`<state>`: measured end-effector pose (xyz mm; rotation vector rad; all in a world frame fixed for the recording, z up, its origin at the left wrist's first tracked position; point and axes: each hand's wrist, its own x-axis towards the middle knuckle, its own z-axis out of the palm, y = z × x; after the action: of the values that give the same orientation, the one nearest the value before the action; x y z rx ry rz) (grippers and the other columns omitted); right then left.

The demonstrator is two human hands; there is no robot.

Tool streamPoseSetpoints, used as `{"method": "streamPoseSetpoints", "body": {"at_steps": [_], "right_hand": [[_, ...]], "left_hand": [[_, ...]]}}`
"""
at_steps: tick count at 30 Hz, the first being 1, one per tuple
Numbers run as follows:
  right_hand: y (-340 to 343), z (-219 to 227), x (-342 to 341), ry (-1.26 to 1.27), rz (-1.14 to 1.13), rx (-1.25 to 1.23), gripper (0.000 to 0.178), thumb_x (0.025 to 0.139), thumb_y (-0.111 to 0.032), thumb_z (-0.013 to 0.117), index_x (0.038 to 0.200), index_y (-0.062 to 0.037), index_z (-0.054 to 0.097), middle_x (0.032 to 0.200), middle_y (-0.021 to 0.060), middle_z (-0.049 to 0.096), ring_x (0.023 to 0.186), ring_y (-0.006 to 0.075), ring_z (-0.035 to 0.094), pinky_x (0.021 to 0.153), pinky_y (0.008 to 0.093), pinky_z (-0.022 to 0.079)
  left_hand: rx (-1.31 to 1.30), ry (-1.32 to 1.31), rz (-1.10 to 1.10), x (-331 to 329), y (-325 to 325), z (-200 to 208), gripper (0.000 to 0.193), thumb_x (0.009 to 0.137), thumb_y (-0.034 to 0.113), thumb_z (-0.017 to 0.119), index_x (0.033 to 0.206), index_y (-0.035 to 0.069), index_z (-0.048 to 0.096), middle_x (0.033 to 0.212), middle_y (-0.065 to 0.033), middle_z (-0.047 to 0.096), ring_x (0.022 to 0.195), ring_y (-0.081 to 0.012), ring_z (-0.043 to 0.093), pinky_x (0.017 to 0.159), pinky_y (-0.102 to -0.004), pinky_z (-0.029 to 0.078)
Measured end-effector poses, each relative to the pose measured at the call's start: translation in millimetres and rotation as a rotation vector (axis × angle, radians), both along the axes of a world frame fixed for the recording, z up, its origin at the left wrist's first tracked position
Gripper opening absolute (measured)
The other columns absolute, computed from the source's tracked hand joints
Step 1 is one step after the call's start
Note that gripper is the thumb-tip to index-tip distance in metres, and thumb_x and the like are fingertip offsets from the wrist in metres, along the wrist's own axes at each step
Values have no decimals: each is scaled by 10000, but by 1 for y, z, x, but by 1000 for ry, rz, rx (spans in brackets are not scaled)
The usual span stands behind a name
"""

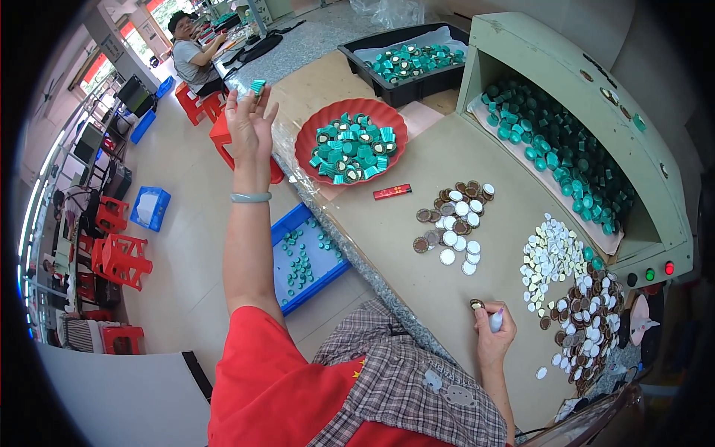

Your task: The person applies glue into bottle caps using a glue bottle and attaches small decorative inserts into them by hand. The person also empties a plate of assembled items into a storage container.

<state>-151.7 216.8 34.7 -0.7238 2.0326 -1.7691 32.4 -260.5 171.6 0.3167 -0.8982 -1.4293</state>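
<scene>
**Green cap [258, 86] held aloft beside worktop [417, 283]**

The ridged cap is pinched in the fingertip grip of the raised left hand [250, 128], near a red scalloped bowl [357, 106] of similar caps [347, 147]. Over the worktop, a purple-tipped bottle [496, 321] and a dark-rimmed disc [477, 304] are clasped by the right hand [493, 344].
</scene>
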Motion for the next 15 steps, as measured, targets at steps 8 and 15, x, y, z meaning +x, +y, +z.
{"method": "streamPoseSetpoints", "body": {"at_steps": [8,15], "right_hand": [[-9,4,0,-13,15,9,87,826,-8,668,795,13,590,745,38,562,618,90,488,548,236,392],[-5,9,1,35,8,59,100,798,-5,692,809,18,595,763,46,580,666,115,521,609,248,423]], "left_hand": [[22,46,-113,-6,3,-7,511,833,82,672,1218,146,342,1106,-114,590,1122,-275,563,988,-569,351],[-346,-998,14,-36,41,-40,451,767,39,662,1204,35,553,1093,-129,611,1003,-234,607,872,-310,467]]}}
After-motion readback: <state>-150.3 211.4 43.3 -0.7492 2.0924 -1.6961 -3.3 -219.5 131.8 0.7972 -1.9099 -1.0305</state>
